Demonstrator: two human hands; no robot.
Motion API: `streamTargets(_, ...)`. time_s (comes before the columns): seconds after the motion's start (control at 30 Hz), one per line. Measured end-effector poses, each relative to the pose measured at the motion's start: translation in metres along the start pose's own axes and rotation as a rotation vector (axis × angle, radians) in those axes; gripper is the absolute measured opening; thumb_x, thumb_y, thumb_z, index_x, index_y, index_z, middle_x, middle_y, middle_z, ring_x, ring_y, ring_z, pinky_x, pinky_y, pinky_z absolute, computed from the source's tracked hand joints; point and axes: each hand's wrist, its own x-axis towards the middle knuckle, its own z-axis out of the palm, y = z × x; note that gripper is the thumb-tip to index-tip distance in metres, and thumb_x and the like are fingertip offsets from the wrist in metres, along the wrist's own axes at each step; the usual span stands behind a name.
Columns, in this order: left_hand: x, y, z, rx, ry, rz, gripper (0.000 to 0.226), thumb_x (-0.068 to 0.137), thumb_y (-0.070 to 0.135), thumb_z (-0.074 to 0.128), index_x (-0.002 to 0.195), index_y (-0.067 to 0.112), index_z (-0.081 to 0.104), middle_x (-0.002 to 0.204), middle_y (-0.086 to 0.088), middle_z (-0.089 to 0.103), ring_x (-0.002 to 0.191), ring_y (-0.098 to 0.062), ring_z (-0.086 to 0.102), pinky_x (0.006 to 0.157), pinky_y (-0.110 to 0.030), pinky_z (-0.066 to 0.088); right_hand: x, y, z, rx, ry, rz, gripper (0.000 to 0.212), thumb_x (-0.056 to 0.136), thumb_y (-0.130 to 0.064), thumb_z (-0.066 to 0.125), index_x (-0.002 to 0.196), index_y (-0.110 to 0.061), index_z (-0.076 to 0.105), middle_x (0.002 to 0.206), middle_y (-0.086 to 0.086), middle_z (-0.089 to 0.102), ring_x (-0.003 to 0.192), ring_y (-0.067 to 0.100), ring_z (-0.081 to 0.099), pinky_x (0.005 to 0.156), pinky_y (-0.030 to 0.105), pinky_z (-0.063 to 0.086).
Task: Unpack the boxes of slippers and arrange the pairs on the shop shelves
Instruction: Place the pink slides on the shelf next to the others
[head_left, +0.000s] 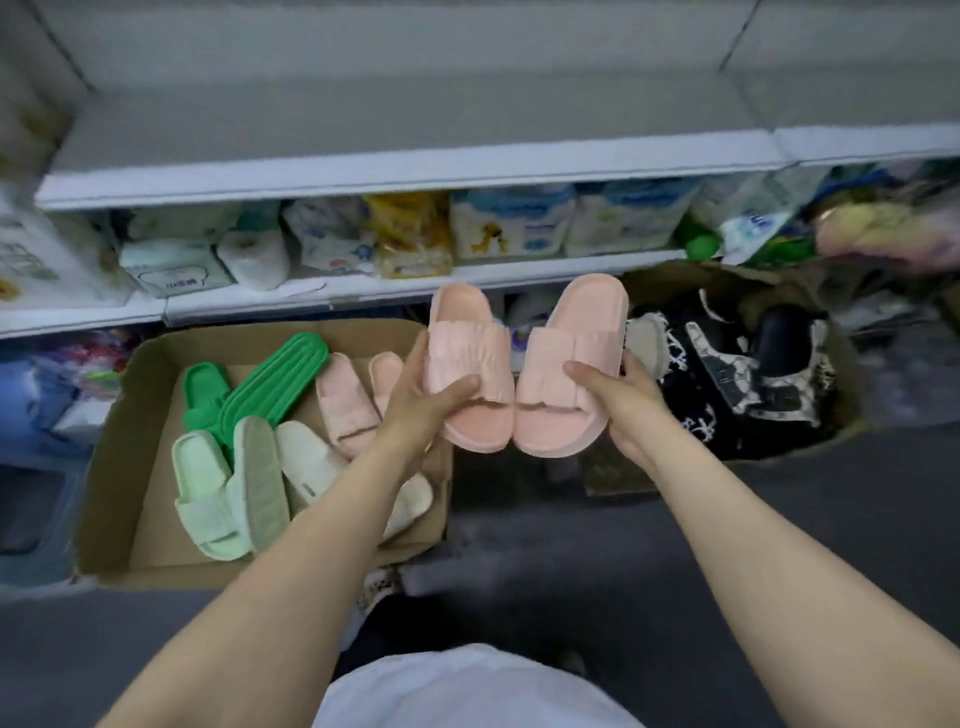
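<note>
Left hand and right hand each grip a pink slipper, arms outstretched

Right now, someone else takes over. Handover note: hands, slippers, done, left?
Left hand grips one pink slipper; right hand grips its mate. The pair is held side by side in the air, between the two boxes and in front of the shelves.
Left cardboard box still holds another pink pair, a green pair, pale green slippers and white ones.
Right box holds dark patterned slippers.
Done: this pair is out of the box.
Left: shelve it, perhaps on the bare upper shelf, then unpack the rest.
</note>
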Motion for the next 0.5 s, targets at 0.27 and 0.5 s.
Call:
streamTargets(0.27,-0.031,0.096,0.188,-0.026,-0.3,0.315,0.088,0.081,0.009,0.08,0.151,0.034,0.033,0.142,0.001,0.057,0.127,-0.023,0.058,0.101,-0.052,0.051,-0.05,-0.106,-0.192,0.123,0.115,-0.398,0.075,0.078,-0.045,0.082,0.145,-0.028,0.051,0.136,0.0,0.064,0.117,0.017,0.065,0.101,0.044,0.053)
streamTargets(0.5,-0.031,0.197,0.297,-0.048,-0.479,0.446,0.091,0.076,0.012,0.083,0.148,0.038,0.035,0.141,-0.002,0.057,0.124,-0.029,0.059,0.099,-0.057,0.051,-0.062,-0.2,-0.284,0.259,0.179,-0.616,0.078,0.075,-0.05,0.078,0.145,-0.034,0.049,0.141,-0.006,0.058,0.118,0.011,0.063,0.099,0.041,0.054)
